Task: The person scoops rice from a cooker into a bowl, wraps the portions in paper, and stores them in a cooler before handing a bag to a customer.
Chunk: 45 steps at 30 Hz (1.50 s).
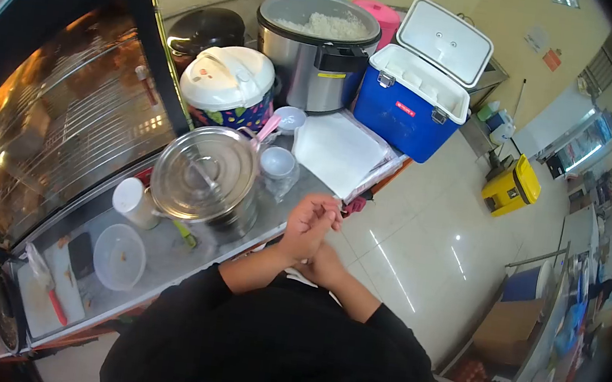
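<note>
One head-worn view, facing forward and steeply down. Close: black shirt (279, 348) at 6 o'clock, left hand (308, 227) and right hand (324, 265) near centre. Farther: pot of rice (297, 75), 12 o'clock; yellow bin (506, 193), 3 o'clock.

White paper (338, 149), silver pot (232, 216), blue cooler (404, 108) — white lid (446, 44), navy container (243, 111) — multicoloured pattern

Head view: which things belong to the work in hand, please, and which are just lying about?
Probably in the work:
- left hand
- right hand
- white sheets, close by

Probably just lying about:
- yellow bucket
- cardboard box
</note>
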Motion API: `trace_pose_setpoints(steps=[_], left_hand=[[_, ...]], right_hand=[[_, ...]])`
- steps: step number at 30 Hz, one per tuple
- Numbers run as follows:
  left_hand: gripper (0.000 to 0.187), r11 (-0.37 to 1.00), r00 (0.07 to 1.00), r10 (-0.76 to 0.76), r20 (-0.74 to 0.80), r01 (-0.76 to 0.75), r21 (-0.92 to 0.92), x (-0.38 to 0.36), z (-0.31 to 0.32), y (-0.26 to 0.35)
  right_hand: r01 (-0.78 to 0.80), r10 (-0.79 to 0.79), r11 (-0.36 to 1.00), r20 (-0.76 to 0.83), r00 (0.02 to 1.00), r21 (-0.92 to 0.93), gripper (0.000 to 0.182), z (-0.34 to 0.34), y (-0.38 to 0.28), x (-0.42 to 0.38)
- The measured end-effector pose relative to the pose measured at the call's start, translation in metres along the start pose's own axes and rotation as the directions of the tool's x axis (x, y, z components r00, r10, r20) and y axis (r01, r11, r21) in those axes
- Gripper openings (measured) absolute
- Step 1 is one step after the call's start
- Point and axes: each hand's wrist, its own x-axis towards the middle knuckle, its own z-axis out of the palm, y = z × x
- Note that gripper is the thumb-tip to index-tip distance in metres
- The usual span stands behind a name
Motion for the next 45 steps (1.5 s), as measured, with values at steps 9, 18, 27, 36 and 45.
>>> trace_pose_setpoints(steps=[9,18,27,36,45], left_hand=[[0.042,0.242,0.865,0.358,-0.351,0.277,0.93,0.079,-0.089,-0.067],[0.061,0.15,0.377,0.381,-0.844,0.876,0.459,0.056,-0.076,-0.133],[0.048,0.182,-0.023,0.336,-0.942,0.982,0.041,0.083,-0.047,-0.12],[0.05,0.519,-0.172,-0.302,-0.938,0.795,-0.313,0.085,-0.076,-0.097],[0.061,0.773,0.162,-0.5,-0.851,0.526,-0.355,0.129,-0.09,-0.07]], right_hand=[[0.159,-0.148,0.977,0.08,0.986,-0.142,0.023,-0.315,-0.003,0.069],[0.611,-0.493,0.678,0.364,0.791,-0.41,0.019,-0.464,0.053,0.343],[0.638,-0.171,0.243,0.615,0.77,-0.731,0.014,-0.392,0.129,0.536],[0.747,0.222,0.318,0.812,0.54,-0.583,0.012,-0.29,0.175,0.597],[0.805,0.693,0.291,0.694,0.196,-0.518,0.033,-0.211,0.213,0.608]])
